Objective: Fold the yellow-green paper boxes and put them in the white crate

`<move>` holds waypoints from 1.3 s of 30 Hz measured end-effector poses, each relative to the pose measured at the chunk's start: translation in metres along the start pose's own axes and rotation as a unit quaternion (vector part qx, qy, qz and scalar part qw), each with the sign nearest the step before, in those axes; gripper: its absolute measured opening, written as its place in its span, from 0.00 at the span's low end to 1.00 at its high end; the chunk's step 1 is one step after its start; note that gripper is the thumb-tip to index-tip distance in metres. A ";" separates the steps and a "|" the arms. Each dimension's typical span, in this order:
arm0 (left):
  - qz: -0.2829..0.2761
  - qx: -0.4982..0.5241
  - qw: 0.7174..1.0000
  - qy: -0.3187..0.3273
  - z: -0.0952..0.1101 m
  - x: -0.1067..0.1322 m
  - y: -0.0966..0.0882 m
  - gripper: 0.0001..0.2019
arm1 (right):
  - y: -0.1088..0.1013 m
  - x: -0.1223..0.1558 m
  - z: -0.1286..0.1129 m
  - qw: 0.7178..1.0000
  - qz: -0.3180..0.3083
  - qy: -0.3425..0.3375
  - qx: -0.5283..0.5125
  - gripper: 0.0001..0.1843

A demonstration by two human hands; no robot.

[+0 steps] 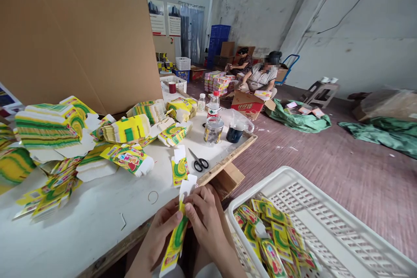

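Both forearms come up from the bottom edge and meet just below the near edge of the table (97,221), wrists bent inward. L hand (162,231): fingers curled, thumb tip pressed on the left side of a yellow-green carton (176,241), gripping it. R hand (206,219): knuckles up, fingers curled tight, pinching the carton's upper part right under its white flap (186,187). Carton sits btwn the two hands, flat, nearly upright w/ a slight lean, flap on top, lower end down by the L wrist. Just right of the R hand is a white basket (329,219) w/ same-print cartons inside. Scissors (199,163) and a spare carton (179,170) lie on the table just beyond the hands.
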State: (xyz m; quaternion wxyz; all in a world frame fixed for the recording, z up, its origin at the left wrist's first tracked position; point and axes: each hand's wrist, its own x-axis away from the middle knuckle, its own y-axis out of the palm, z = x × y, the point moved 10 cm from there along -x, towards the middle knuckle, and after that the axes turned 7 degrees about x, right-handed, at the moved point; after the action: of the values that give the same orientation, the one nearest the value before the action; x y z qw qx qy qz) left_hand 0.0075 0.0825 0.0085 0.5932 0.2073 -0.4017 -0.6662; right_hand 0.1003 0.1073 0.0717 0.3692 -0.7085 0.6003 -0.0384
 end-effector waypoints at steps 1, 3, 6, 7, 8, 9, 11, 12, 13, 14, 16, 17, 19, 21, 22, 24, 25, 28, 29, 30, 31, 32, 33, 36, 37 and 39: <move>0.008 -0.007 1.000 0.004 0.001 -0.001 -0.002 0.17 | -0.003 0.001 0.002 1.000 0.018 0.005 -0.008 0.12; 0.039 -0.022 0.999 0.015 0.004 -0.003 -0.009 0.16 | -0.010 0.004 0.009 0.997 0.067 0.023 -0.027 0.09; 0.079 -0.055 0.994 0.042 0.009 -0.005 -0.021 0.16 | -0.013 0.009 0.023 0.990 0.109 0.060 -0.059 0.13; 0.085 -0.068 0.993 0.052 0.011 -0.005 -0.023 0.16 | -0.008 0.009 0.027 0.990 0.095 0.071 -0.077 0.16; 0.090 -0.080 0.991 0.062 0.012 -0.005 -0.026 0.16 | -0.001 0.008 0.030 0.990 0.064 0.079 -0.099 0.18; 0.095 -0.092 0.989 0.070 0.013 -0.005 -0.028 0.16 | 0.009 0.007 0.030 0.988 0.026 0.085 -0.123 0.19; 0.108 -0.107 0.985 0.080 0.013 -0.005 -0.033 0.16 | 0.024 0.007 0.028 0.983 -0.034 0.085 -0.159 0.18; 0.112 -0.110 0.984 0.082 0.013 -0.005 -0.035 0.16 | 0.026 0.007 0.027 0.982 -0.040 0.084 -0.163 0.17; 0.114 -0.111 0.984 0.083 0.012 -0.005 -0.036 0.17 | 0.026 0.007 0.027 0.983 -0.030 0.086 -0.157 0.16; 0.113 -0.111 0.984 0.084 0.012 -0.005 -0.037 0.17 | 0.023 0.007 0.028 0.985 -0.009 0.090 -0.147 0.17; 0.111 -0.114 0.983 0.087 0.012 -0.006 -0.035 0.18 | 0.019 0.007 0.031 0.987 0.023 0.099 -0.127 0.18; 0.110 -0.117 0.983 0.090 0.012 -0.006 -0.034 0.18 | 0.019 0.007 0.032 0.987 0.030 0.103 -0.122 0.18; 0.104 -0.133 0.981 0.092 0.014 -0.006 -0.030 0.19 | 0.018 0.008 0.035 0.986 0.039 0.108 -0.118 0.19; 0.091 -0.165 0.978 0.092 0.015 -0.006 -0.023 0.20 | 0.015 0.009 0.038 0.986 0.052 0.114 -0.114 0.18; 0.084 -0.185 0.975 0.094 0.016 -0.006 -0.020 0.19 | 0.014 0.009 0.040 0.985 0.058 0.117 -0.113 0.18; 0.072 -0.227 0.966 0.097 0.017 -0.005 -0.017 0.19 | 0.010 0.009 0.044 0.983 0.068 0.123 -0.114 0.18; 0.068 -0.244 0.962 0.100 0.017 -0.005 -0.016 0.19 | 0.009 0.009 0.046 0.982 0.073 0.127 -0.116 0.18; 0.056 -0.274 0.954 0.105 0.016 -0.004 -0.017 0.17 | 0.006 0.008 0.053 0.979 0.080 0.139 -0.125 0.18; 0.057 -0.277 0.953 0.110 0.016 -0.004 -0.019 0.16 | 0.006 0.008 0.054 0.978 0.076 0.141 -0.130 0.18; 0.060 -0.279 0.952 0.115 0.017 -0.004 -0.021 0.15 | 0.008 0.007 0.055 0.978 0.069 0.143 -0.136 0.18; 0.066 -0.279 0.951 0.119 0.019 -0.004 -0.023 0.14 | 0.011 0.007 0.055 0.978 0.059 0.142 -0.143 0.19; 0.073 -0.277 0.950 0.124 0.021 -0.004 -0.026 0.14 | 0.014 0.007 0.053 0.978 0.048 0.140 -0.150 0.19; 0.080 -0.273 0.950 0.129 0.023 -0.004 -0.029 0.13 | 0.017 0.007 0.051 0.977 0.036 0.137 -0.157 0.19; 0.092 -0.252 0.954 0.134 0.028 -0.004 -0.034 0.14 | 0.025 0.008 0.043 0.977 0.005 0.123 -0.173 0.19; 0.093 -0.246 0.955 0.133 0.029 -0.004 -0.034 0.15 | 0.026 0.008 0.041 0.977 -0.001 0.119 -0.175 0.19; 0.095 -0.240 0.957 0.134 0.029 -0.004 -0.034 0.16 | 0.027 0.008 0.039 0.978 -0.005 0.115 -0.176 0.19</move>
State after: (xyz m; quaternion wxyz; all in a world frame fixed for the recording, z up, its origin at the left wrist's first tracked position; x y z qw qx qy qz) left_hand -0.0350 0.0935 -0.0017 0.7346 0.1075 -0.1647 -0.6494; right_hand 0.1000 0.1187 0.0251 0.1669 -0.7562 0.6325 -0.0153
